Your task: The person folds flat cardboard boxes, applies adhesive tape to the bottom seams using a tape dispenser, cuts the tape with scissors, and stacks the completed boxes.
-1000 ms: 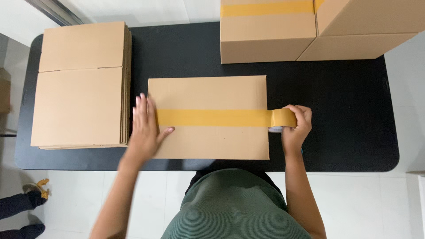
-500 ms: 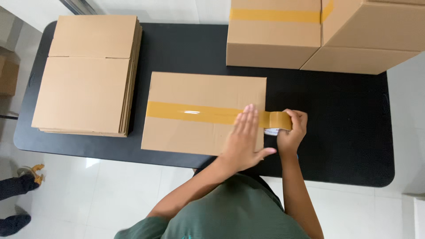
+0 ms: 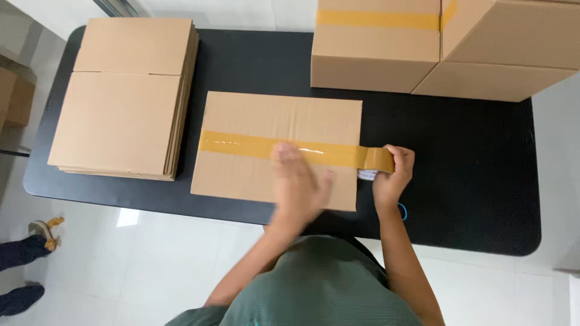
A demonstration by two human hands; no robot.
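Item: cardboard box [image 3: 260, 121], flat-topped, at the middle of the black table [image 3: 483, 181], near its front edge. A brown tape strip [image 3: 254, 145] runs across the top seam, left to right, unbroken to the roll.

Right hand [image 3: 393, 175]: fingers closed around the tape roll [image 3: 377, 160], held just past the box's right edge.

Left hand [image 3: 299, 184]: open and flat, over the box top beside the strip; blurred, so whether the palm touches the cardboard cannot be told.

Adjacent: stack of flat cartons [image 3: 121, 96] at left; two sealed boxes [image 3: 423, 48] at the far side.

Risks: strip wrinkling or trapping air if pressed unevenly; tape drifting off the seam if the roll tilts; box sliding on the smooth table if tension comes on the roll while the flat hand bears no weight.
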